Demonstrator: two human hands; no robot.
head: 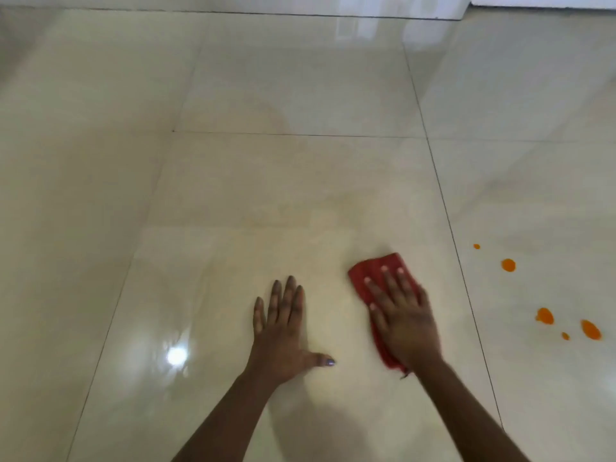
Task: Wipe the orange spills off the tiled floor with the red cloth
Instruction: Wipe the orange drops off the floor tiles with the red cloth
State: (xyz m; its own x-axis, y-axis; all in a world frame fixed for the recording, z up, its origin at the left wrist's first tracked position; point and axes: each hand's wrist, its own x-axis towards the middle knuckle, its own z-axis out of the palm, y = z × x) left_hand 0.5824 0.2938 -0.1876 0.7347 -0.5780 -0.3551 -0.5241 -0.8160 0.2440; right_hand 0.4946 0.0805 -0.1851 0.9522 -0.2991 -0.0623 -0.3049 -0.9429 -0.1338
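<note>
The red cloth lies flat on the glossy cream tiled floor. My right hand presses down on it with the fingers spread, covering most of it. My left hand rests flat on the bare tile to the cloth's left, fingers apart, holding nothing. Several orange spills sit on the neighbouring tile to the right: a small dot, a round drop, and a cluster lower down. The cloth is well apart from all of them, across a grout line.
A grout line runs between the cloth and the spills. The base of a white wall or cabinet lines the far edge. A bright light reflection glares off the tile at lower left.
</note>
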